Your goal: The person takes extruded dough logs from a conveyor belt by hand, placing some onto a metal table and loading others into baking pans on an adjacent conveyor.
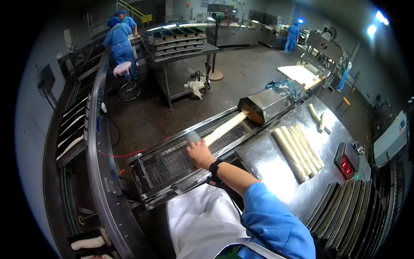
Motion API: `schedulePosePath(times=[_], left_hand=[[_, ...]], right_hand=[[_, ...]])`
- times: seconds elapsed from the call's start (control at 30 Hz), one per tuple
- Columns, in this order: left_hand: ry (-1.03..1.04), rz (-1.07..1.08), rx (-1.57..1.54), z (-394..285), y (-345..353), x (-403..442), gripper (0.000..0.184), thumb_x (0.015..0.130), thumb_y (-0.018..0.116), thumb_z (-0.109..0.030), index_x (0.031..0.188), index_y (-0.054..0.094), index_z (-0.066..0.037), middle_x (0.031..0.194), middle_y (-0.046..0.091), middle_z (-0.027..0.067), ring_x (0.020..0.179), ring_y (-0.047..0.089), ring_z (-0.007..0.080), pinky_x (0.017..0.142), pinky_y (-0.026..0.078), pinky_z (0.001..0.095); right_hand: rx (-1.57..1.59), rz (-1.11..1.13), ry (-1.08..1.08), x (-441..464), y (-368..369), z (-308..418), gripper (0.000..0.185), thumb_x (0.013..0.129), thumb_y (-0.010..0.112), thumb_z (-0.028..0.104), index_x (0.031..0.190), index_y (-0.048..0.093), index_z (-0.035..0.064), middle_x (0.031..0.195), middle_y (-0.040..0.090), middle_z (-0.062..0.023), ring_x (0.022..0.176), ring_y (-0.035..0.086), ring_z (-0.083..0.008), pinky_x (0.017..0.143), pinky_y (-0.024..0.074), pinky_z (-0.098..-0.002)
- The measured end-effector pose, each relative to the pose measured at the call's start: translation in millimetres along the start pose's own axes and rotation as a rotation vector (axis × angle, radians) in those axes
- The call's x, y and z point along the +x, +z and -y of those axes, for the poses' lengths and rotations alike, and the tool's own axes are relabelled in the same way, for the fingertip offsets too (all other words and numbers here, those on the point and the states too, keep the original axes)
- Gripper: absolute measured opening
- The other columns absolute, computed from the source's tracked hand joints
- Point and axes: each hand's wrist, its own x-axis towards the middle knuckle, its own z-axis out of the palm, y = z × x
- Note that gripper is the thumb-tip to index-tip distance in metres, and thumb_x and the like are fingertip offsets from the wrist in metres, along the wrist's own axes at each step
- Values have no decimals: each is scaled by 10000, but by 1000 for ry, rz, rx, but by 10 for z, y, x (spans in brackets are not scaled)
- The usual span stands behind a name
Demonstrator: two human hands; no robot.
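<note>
My right hand [200, 154], with a black band at the wrist, is over the mesh conveyor [161, 170] at the near end of a long pale dough roll [226, 128]. Its fingers are curled together beside that end. A greyish, blurred flat piece [192, 137] shows at the fingertips; what the fingers grip is too unclear to tell. The roll's far end lies in the opening of a metal housing [271, 103]. My left hand is out of view. Several dough rolls [295, 151] lie side by side on the steel table [267, 172] to the right.
Shorter dough pieces [319, 118] and a scale with red digits [347, 162] are on the steel table. Stacked metal trays [345, 211] stand at the lower right. A curved rail [97, 164] with dough-filled pans [71, 146] runs along the left. Several people in blue work farther back.
</note>
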Motion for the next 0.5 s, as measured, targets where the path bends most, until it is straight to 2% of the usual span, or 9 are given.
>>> schedulePosePath(times=[0.13, 0.3, 0.37, 0.4, 0.47, 0.5], left_hand=[[163, -234, 147, -247, 165, -30, 537, 844, 574, -320, 1315, 477, -80, 1357, 472, 132, 1228, 435, 292, 1068, 314, 402], [435, -446, 290, -653, 452, 190, 493, 799, 584, -144, 1283, 511, -80, 1328, 499, 130, 1224, 451, 284, 1072, 315, 406], [539, -467, 328, -761, 652, 329, 493, 781, 588, -74, 1270, 525, -81, 1317, 510, 129, 1223, 458, 281, 1074, 315, 407], [594, -452, 335, -788, 769, 419, 497, 772, 590, -39, 1264, 532, -81, 1312, 515, 128, 1222, 461, 279, 1075, 315, 408], [703, -345, 356, -776, 1024, 646, 512, 754, 594, 31, 1251, 545, -81, 1300, 526, 127, 1220, 467, 276, 1076, 316, 409], [750, -253, 357, -786, 1205, 712, 523, 745, 596, 66, 1245, 552, -81, 1295, 531, 127, 1219, 470, 275, 1077, 316, 410]], right_hand=[[78, -7, -15, 66, 60, 47, 343, 713, 689, 183, 1037, 611, 100, 1028, 586, -68, 1053, 545, -272, 947, 355, -548], [64, -18, -32, -88, -221, -11, 343, 716, 684, 168, 1041, 596, 100, 1011, 584, -71, 1002, 560, -261, 929, 383, -511], [318, -6, 61, -111, -291, -34, 374, 720, 699, 163, 1062, 567, 89, 1048, 586, -78, 1038, 549, -270, 929, 395, -514], [322, -3, 61, -116, -295, -103, 374, 720, 699, 163, 1062, 567, 89, 1048, 586, -78, 1038, 549, -270, 929, 395, -514], [1074, -127, 439, -171, -259, -347, 423, 741, 714, 173, 1112, 531, 84, 1127, 582, -97, 1155, 496, -283, 958, 392, -535], [1092, -99, 441, -246, -187, -209, 423, 741, 714, 173, 1112, 531, 84, 1127, 582, -97, 1155, 496, -283, 958, 392, -535]])
